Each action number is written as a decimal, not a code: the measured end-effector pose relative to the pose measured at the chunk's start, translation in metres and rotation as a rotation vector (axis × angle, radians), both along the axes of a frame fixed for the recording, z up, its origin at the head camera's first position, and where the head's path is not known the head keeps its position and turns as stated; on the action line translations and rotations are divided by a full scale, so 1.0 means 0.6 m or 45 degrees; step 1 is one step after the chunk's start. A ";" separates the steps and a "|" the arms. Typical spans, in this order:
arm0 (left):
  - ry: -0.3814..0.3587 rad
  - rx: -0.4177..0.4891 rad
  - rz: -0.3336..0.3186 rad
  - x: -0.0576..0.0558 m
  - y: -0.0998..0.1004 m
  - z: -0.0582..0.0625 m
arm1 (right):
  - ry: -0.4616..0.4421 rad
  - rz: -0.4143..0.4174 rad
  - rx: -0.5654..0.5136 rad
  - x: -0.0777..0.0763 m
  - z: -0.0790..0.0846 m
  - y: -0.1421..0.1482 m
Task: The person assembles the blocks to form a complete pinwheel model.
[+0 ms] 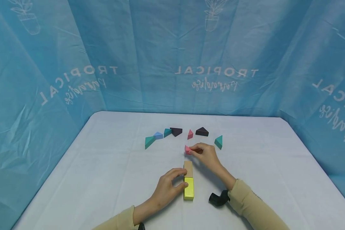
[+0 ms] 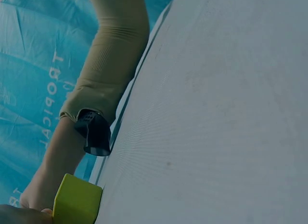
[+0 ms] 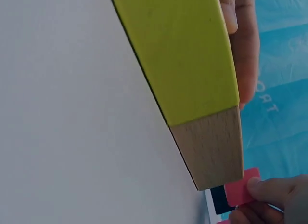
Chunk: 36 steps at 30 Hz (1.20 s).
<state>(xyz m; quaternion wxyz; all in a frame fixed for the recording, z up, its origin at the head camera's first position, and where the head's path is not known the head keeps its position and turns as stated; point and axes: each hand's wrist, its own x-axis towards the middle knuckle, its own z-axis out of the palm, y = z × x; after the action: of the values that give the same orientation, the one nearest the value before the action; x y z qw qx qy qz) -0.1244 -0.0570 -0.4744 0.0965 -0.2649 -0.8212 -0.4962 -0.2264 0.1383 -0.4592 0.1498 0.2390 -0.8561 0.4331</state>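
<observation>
My right hand (image 1: 208, 156) pinches a small pink triangular block (image 1: 187, 150) between thumb and fingertips, just beyond the far end of a natural wood block (image 1: 188, 168). That wood block lies end to end with a yellow block (image 1: 188, 191), the two making a straight line. On their left side is my left hand (image 1: 166, 188), its fingertips touching the wood block and its thumb at the yellow one. From the right wrist view, the pink block (image 3: 240, 186) shows past the end of the wood block (image 3: 209, 151).
Beyond the hands, small blocks form a loose arc: a green triangle (image 1: 149, 142), a light blue one (image 1: 158, 135), a teal one (image 1: 167, 132), black ones (image 1: 202, 132), a pink one (image 1: 190, 134) and another green one (image 1: 218, 142). Blue curtains (image 1: 172, 57) enclose the white table (image 1: 103, 179).
</observation>
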 end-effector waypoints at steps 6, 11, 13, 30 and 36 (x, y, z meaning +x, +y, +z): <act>-0.019 -0.014 0.018 -0.001 0.002 -0.001 | -0.088 -0.011 0.016 0.004 -0.014 -0.002; -0.031 -0.014 0.018 -0.001 0.002 -0.001 | -0.113 -0.011 0.029 0.008 -0.019 -0.003; -0.032 -0.016 0.019 0.000 0.001 0.000 | -0.114 -0.008 0.036 0.008 -0.020 -0.003; 0.006 -0.008 0.005 0.001 0.001 0.001 | -0.313 -0.005 -0.030 -0.003 -0.010 -0.008; -0.003 -0.007 0.000 0.002 0.000 0.002 | -0.398 -0.001 -0.011 0.003 -0.005 -0.011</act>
<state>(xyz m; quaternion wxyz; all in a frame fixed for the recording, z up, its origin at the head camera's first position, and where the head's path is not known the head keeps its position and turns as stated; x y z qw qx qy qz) -0.1235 -0.0573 -0.4735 0.0947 -0.2645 -0.8226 -0.4944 -0.2244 0.1317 -0.4624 0.0158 0.1675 -0.8671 0.4688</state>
